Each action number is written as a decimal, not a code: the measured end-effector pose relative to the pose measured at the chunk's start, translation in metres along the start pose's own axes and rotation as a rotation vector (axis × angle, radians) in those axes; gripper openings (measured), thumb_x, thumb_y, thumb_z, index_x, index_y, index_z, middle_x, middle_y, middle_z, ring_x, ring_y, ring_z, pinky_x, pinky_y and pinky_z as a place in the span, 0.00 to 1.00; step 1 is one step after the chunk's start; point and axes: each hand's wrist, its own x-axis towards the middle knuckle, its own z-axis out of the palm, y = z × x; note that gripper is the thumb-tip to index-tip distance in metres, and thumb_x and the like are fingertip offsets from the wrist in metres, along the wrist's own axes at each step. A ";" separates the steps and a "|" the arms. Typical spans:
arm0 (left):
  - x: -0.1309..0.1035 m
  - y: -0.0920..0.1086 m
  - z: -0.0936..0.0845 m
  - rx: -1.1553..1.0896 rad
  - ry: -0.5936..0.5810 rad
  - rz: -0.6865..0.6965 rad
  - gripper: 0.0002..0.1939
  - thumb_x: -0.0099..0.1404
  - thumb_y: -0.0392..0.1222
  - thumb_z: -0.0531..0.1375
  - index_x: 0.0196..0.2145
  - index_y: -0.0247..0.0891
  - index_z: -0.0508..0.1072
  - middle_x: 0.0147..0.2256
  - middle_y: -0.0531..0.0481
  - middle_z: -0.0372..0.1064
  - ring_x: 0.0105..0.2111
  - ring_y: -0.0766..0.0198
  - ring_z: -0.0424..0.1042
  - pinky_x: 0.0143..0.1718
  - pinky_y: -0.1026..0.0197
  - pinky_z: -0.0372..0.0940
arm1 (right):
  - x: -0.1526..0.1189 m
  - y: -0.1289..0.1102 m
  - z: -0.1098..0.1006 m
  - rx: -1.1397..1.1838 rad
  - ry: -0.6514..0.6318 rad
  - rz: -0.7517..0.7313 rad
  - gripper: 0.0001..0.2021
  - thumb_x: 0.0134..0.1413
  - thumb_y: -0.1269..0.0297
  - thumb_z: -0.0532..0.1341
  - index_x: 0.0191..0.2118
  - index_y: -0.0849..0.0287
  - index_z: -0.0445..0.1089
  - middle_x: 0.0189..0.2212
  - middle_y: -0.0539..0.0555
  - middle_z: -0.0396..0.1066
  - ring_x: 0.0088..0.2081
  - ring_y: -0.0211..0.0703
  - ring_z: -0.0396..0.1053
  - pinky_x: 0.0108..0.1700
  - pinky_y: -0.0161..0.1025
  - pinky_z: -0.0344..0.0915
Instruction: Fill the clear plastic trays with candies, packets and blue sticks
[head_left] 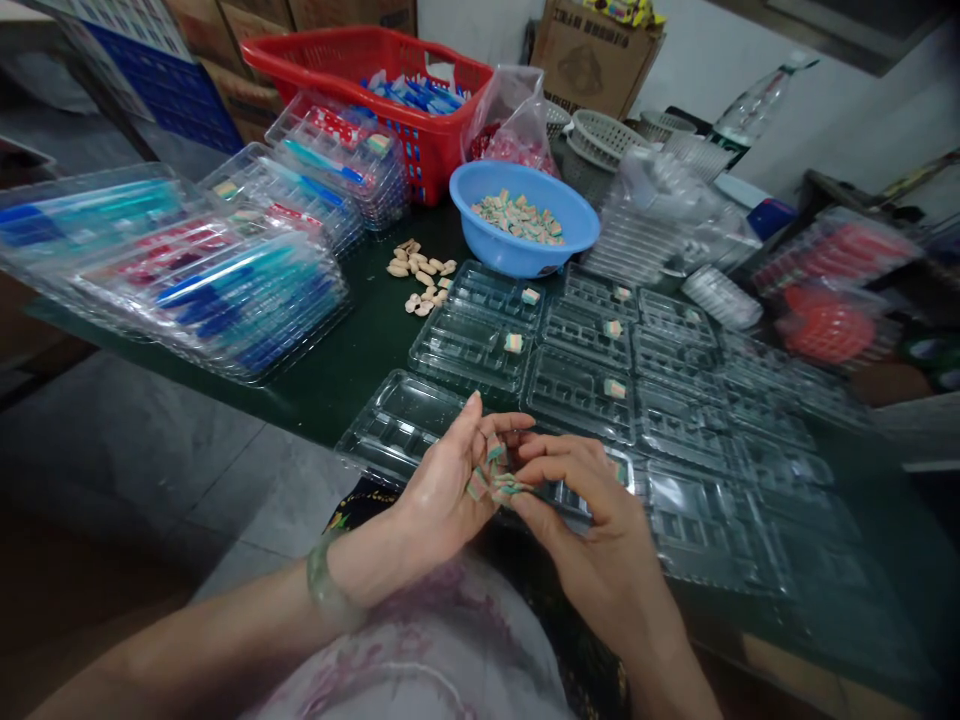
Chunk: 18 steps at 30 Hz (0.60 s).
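Observation:
My left hand is cupped, palm up, around a small pile of pastel-striped blocks that look like erasers. Over that palm, my right hand pinches at one of the erasers with thumb and fingertips. Clear plastic blister trays lie in rows on the dark green table around both hands. Single striped erasers sit in several of them, such as this eraser just beyond my right hand. An eraser-free tray lies left of my left hand. My right hand partly covers another tray.
A blue bowl of striped erasers stands behind the trays, beside loose peanuts. Filled trays of blue pens are stacked at left. A red basket stands at the back. Stacked clear trays and a bottle are at right.

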 end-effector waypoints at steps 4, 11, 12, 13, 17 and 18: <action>-0.001 -0.004 0.004 -0.006 0.057 0.000 0.26 0.63 0.57 0.46 0.32 0.31 0.71 0.30 0.44 0.68 0.29 0.64 0.68 0.32 0.63 0.65 | 0.010 -0.001 0.008 -0.050 -0.055 0.019 0.03 0.49 0.69 0.61 0.30 0.53 0.68 0.35 0.49 0.69 0.42 0.46 0.60 0.42 0.44 0.55; -0.006 -0.002 0.004 0.039 0.126 -0.027 0.27 0.62 0.59 0.46 0.33 0.32 0.72 0.27 0.46 0.67 0.23 0.68 0.66 0.24 0.68 0.62 | 0.015 0.006 0.012 -0.123 -0.082 0.070 0.04 0.48 0.70 0.61 0.30 0.53 0.68 0.34 0.49 0.68 0.38 0.44 0.62 0.43 0.46 0.52; -0.006 -0.001 0.004 0.048 0.129 -0.027 0.27 0.62 0.59 0.46 0.34 0.31 0.72 0.27 0.46 0.67 0.23 0.69 0.65 0.24 0.68 0.62 | 0.014 0.007 0.011 -0.107 -0.076 0.071 0.04 0.48 0.70 0.61 0.30 0.53 0.68 0.33 0.49 0.68 0.38 0.44 0.62 0.43 0.45 0.53; -0.006 -0.001 0.004 0.058 0.129 -0.022 0.27 0.63 0.58 0.46 0.34 0.31 0.72 0.28 0.46 0.67 0.23 0.69 0.65 0.24 0.68 0.62 | 0.013 0.007 0.010 -0.081 -0.066 0.074 0.03 0.49 0.69 0.61 0.30 0.53 0.68 0.33 0.49 0.67 0.37 0.43 0.62 0.42 0.45 0.54; -0.007 -0.002 -0.001 0.135 0.041 0.051 0.19 0.65 0.48 0.49 0.34 0.29 0.71 0.30 0.45 0.67 0.26 0.66 0.67 0.28 0.64 0.64 | 0.009 0.013 0.004 0.099 0.024 0.101 0.02 0.51 0.68 0.60 0.30 0.54 0.69 0.33 0.49 0.66 0.37 0.41 0.64 0.42 0.42 0.58; -0.008 -0.002 -0.003 0.167 0.004 0.075 0.16 0.64 0.45 0.51 0.33 0.29 0.71 0.29 0.45 0.67 0.26 0.65 0.67 0.28 0.63 0.65 | 0.008 0.015 0.002 0.143 0.047 0.117 0.01 0.51 0.68 0.60 0.31 0.55 0.69 0.33 0.50 0.66 0.38 0.41 0.64 0.42 0.42 0.59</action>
